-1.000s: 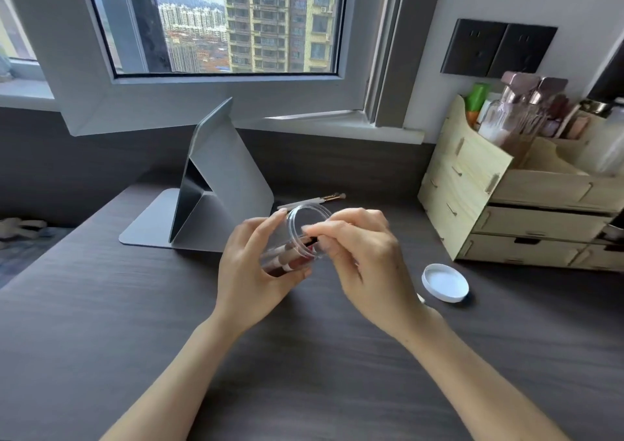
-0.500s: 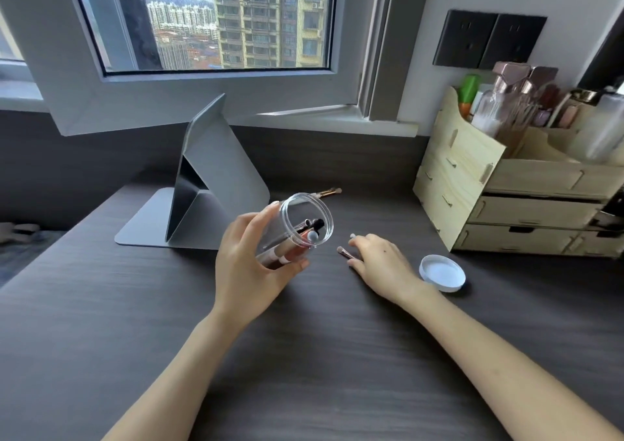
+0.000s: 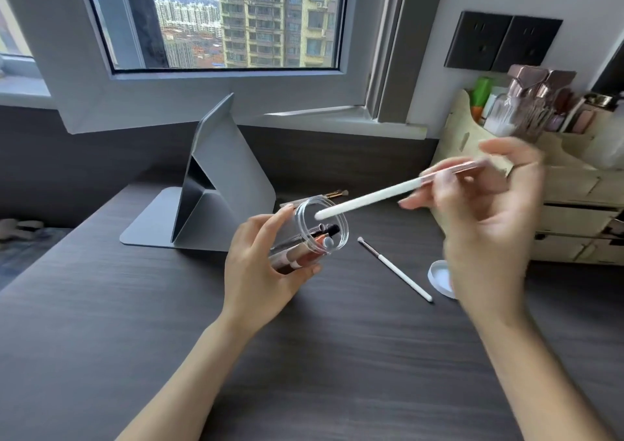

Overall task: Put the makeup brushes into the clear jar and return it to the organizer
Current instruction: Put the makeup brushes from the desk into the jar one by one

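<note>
- The left hand (image 3: 260, 265) is wrapped around the clear jar (image 3: 304, 234), fingers and thumb pressed on its sides, holding it above the counter (image 3: 101, 305) with the open mouth tilted up and to the right.
- Several brushes already lie inside the jar; their handle ends show at the mouth, one black, one pale grey.
- The right hand (image 3: 486, 214) pinches a white-handled brush (image 3: 388, 194) near its rose-gold collar, between thumb and fingers. The hand is blurred, so the exact finger placement cannot be told.
- The white tip of that brush's handle sits just at the jar's mouth, inside the rim as seen from here.
- A thin brush (image 3: 393, 268) with a white handle lies flat on the counter, just right of the jar, its bristle end pointing toward the jar and its handle toward the lid.
- The white lid (image 3: 439, 277) lies on the counter to the right, partly hidden behind the right wrist.
- Another small brush (image 3: 332, 193) with a gold collar lies on the counter behind the jar, close to the stand.
- A grey folding stand (image 3: 223, 184) rests on the counter behind and left of the jar.
- The wooden organizer (image 3: 574, 204) stands at the right against the wall, with drawers below and bottles (image 3: 526, 103) and tubes crowding its top compartments. The raised right hand covers part of its front.
- A window (image 3: 216, 18) fills the wall behind, and two dark wall sockets (image 3: 503, 43) sit above the organizer.
</note>
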`<control>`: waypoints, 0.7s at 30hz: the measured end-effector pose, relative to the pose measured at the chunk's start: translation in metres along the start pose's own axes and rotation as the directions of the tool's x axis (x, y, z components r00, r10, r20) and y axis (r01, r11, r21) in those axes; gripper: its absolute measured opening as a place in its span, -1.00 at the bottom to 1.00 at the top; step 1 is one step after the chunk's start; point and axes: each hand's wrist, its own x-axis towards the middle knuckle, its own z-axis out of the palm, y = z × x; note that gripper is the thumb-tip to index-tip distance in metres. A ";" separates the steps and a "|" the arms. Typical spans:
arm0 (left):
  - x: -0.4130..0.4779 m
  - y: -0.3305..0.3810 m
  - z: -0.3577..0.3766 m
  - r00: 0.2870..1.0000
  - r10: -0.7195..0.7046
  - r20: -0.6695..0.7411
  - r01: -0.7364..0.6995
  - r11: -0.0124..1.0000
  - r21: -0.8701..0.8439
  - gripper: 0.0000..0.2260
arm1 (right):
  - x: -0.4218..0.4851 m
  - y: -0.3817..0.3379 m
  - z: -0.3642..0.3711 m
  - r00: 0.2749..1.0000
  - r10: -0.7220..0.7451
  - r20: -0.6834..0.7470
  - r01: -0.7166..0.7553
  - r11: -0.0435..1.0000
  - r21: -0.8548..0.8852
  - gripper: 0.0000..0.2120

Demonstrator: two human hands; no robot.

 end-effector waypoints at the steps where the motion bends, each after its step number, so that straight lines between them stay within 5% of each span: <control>1: 0.000 0.000 0.000 1.000 0.006 0.003 -0.006 1.000 0.003 -0.29 | -0.006 0.006 0.006 0.998 0.045 0.041 -0.045 0.999 -0.007 -0.68; 4: -0.001 0.001 0.001 1.000 0.022 0.008 -0.022 1.000 0.010 -0.29 | -0.025 0.027 0.019 0.984 0.110 0.138 -0.081 0.977 -0.196 -0.74; 7: 0.000 0.000 0.001 0.999 0.039 0.009 -0.039 0.999 0.015 -0.29 | -0.033 0.042 0.024 0.972 0.021 0.234 0.093 0.880 -0.466 -0.94; 10: 0.000 0.000 0.001 0.999 0.043 0.011 -0.043 0.999 0.022 -0.30 | -0.034 0.047 0.021 0.951 -0.031 0.307 0.188 0.849 -0.495 -0.89; 14: 0.000 0.001 0.000 1.000 0.015 -0.002 -0.015 1.000 -0.002 -0.32 | -0.022 0.062 -0.003 0.978 0.137 0.157 -0.038 0.859 -0.511 -0.88; 17: 0.000 0.002 0.000 1.000 0.014 -0.016 -0.014 1.000 0.000 -0.31 | -0.015 0.102 -0.020 0.938 0.324 0.123 -0.113 0.622 -0.774 -0.88; 21: 0.000 0.000 0.000 1.000 0.016 -0.010 -0.016 1.000 0.012 -0.31 | -0.016 0.145 -0.020 0.759 0.617 0.208 -0.031 0.354 -0.935 -0.60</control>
